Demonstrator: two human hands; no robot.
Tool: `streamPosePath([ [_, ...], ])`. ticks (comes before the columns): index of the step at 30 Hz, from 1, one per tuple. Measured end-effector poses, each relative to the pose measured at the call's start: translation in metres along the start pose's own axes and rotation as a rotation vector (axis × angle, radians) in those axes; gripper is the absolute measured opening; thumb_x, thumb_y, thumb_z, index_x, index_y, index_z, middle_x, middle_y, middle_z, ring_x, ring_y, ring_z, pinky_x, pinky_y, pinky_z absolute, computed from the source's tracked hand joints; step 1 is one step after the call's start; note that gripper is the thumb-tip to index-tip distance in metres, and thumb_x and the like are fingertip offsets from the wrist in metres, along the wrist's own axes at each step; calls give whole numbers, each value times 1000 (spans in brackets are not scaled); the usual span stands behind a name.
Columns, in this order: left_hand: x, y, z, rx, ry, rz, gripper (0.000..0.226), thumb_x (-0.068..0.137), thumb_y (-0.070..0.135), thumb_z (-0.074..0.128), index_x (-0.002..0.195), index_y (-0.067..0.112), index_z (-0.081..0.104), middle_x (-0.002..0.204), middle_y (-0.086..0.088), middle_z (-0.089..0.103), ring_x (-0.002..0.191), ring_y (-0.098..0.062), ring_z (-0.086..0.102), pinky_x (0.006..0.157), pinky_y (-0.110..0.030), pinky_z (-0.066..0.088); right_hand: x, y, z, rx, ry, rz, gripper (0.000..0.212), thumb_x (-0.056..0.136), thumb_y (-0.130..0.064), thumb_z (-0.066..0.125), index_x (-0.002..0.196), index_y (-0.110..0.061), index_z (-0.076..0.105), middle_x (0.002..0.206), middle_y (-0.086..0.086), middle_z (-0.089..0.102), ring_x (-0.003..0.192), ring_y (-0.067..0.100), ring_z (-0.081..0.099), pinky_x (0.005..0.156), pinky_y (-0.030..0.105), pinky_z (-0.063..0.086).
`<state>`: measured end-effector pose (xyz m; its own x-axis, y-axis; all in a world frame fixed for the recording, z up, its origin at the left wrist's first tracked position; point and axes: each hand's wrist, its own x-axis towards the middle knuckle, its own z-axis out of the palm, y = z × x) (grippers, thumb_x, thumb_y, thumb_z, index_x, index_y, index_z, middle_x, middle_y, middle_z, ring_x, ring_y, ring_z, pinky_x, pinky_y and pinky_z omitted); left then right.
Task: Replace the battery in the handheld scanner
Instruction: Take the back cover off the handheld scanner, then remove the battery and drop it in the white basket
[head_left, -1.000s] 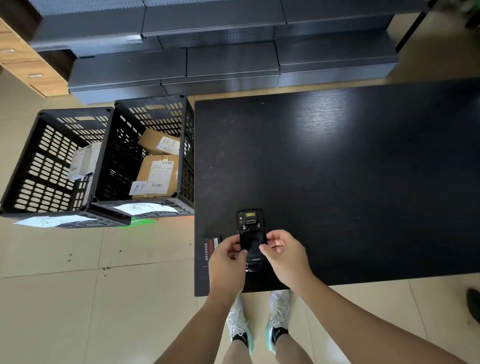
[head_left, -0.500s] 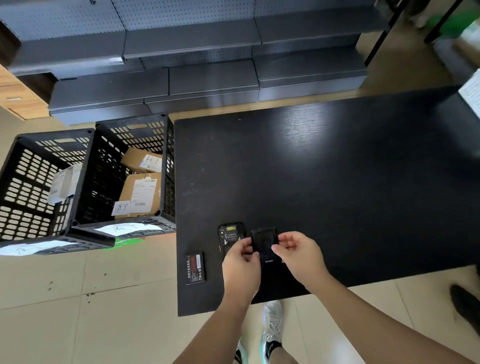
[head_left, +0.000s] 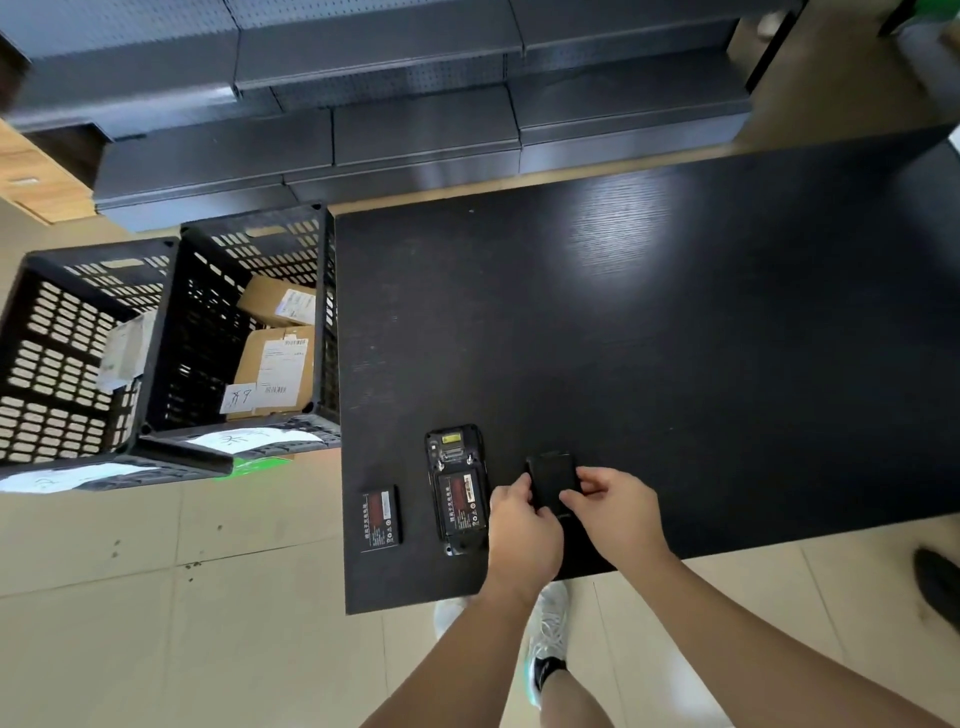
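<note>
The black handheld scanner (head_left: 456, 488) lies face down near the front edge of the black table (head_left: 675, 338), its back uncovered with a battery (head_left: 461, 501) seated in the bay. A second loose battery (head_left: 381, 518) lies flat to its left, near the table's left edge. Just right of the scanner, the black back cover (head_left: 551, 480) is pinched between my left hand (head_left: 522, 519) on its left edge and my right hand (head_left: 613, 506) on its right edge. I cannot tell whether the cover touches the table.
Two black slotted crates (head_left: 156, 353) stand on the floor to the left of the table; the right one holds cardboard parcels (head_left: 275, 364). Grey metal shelving (head_left: 415, 114) runs along the far side. A dark shoe (head_left: 937, 582) shows at the right edge.
The back cover has come off the scanner and moved right with both hands. The battery in the bay is now exposed, and the view has shifted.
</note>
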<state>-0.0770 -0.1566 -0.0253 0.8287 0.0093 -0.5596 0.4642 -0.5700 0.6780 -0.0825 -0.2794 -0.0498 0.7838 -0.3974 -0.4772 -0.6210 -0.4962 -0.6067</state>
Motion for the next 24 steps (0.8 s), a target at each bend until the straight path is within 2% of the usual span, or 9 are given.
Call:
streamPosePath([
  [3,1,1,1,29,-67,-6,49,92,3,44,140,6,47,122,-9,45,100,-21,56,92,-18,41,-2,2,2,-47,9,-27,41,80,-26,77,120,-18,69,88,-8,67,76,2,58,74,15,41],
  [6,-1,1,3,50,-116,-6,59,96,6,43,152,4,27,132,-10,38,115,-23,50,101,-20,38,-3,5,4,-74,12,-47,44,82,-25,76,124,-16,66,90,-4,67,76,4,58,74,16,43],
  [9,-3,0,5,52,-126,-12,62,96,9,45,153,3,22,137,-11,35,122,-26,47,107,-25,37,-3,5,5,-95,17,-59,45,82,-25,76,125,-16,65,98,0,68,78,6,60,76,18,45],
  [13,-7,-2,-1,20,-107,-8,57,95,13,49,149,6,33,136,-9,39,116,-27,55,105,-30,42,-5,0,2,-104,38,-67,42,83,-26,75,123,-17,66,99,-1,65,76,4,59,74,18,44],
  [15,-11,-6,-11,-9,-60,28,54,94,14,51,147,11,39,124,1,43,105,-16,60,98,-17,42,-9,-5,0,-71,64,-87,38,82,-26,75,119,-19,68,98,-4,64,74,0,60,69,12,43],
  [17,-15,-14,-26,-24,5,63,49,93,15,55,141,15,48,115,6,47,93,-3,59,81,-1,38,-15,-13,2,-38,48,-145,35,80,-26,76,114,-22,70,95,-8,65,74,-3,60,64,5,40],
  [19,-18,-26,-44,-35,82,103,43,90,13,60,133,18,58,108,8,55,87,1,58,75,2,38,-23,-23,10,-38,-6,-231,32,78,-26,78,110,-24,72,90,-10,65,74,-4,61,65,3,42],
  [21,-18,-40,-64,-28,162,138,39,88,11,63,126,19,64,101,8,58,85,1,59,78,-4,44,-30,-32,23,-22,-66,-299,31,76,-25,79,107,-23,74,86,-9,66,73,-2,62,71,5,45],
  [24,-16,-61,-86,15,237,164,37,85,6,64,121,17,67,99,4,60,85,-5,59,87,-26,52,-35,-40,43,-25,-131,-367,35,75,-23,79,110,-20,74,86,-7,67,71,0,62,74,6,47],
])
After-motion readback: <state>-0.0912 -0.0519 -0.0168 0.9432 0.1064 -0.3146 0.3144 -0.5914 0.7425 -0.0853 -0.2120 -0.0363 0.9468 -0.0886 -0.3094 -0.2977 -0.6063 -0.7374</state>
